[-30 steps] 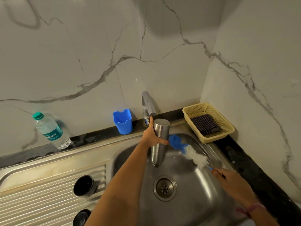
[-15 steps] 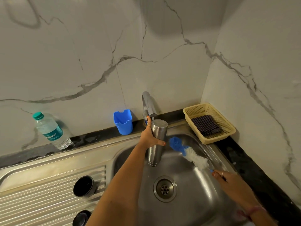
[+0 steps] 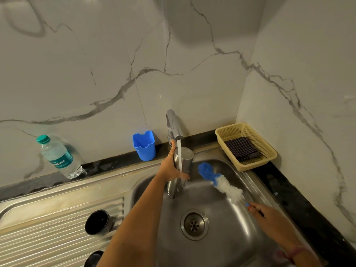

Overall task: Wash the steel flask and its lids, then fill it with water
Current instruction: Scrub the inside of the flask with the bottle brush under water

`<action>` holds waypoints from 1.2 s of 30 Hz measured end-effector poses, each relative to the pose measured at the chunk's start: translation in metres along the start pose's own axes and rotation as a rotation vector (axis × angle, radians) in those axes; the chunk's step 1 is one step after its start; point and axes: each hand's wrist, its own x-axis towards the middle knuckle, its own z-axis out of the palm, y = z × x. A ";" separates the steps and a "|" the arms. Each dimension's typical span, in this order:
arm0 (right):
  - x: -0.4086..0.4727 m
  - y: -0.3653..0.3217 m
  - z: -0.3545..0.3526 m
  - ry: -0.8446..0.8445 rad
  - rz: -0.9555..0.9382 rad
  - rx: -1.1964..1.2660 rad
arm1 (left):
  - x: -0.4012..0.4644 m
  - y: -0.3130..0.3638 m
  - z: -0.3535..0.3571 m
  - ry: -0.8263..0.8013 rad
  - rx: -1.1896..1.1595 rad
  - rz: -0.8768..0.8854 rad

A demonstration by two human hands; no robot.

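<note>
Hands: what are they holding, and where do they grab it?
The left hand grips the steel flask around its middle, under the running tap. The right hand holds the bottle brush by its handle end.

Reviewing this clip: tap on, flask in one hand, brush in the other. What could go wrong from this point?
1. The stream runs down the outside of the steel flask and over the left hand; the wet grip might slip.
2. Water splashes at the fingers, so spray may reach the counter.
3. The right hand pinches the bottle brush only at its handle end; it could twist loose when pushed into the flask.
</note>
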 end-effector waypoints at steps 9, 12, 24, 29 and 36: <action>-0.007 -0.018 0.006 -0.214 0.173 0.296 | -0.027 -0.028 0.022 0.008 -0.082 -0.035; -0.011 -0.023 0.008 -0.143 0.118 0.277 | -0.037 -0.034 0.027 0.028 -0.111 -0.066; -0.032 -0.060 0.002 -0.091 -0.109 0.175 | -0.062 -0.053 0.039 0.029 -0.010 -0.235; -0.032 -0.064 0.004 -0.097 -0.101 0.164 | -0.080 -0.066 0.053 0.030 -0.046 -0.234; -0.033 -0.058 0.008 -0.106 -0.044 0.180 | -0.076 -0.051 0.038 -0.017 0.011 -0.161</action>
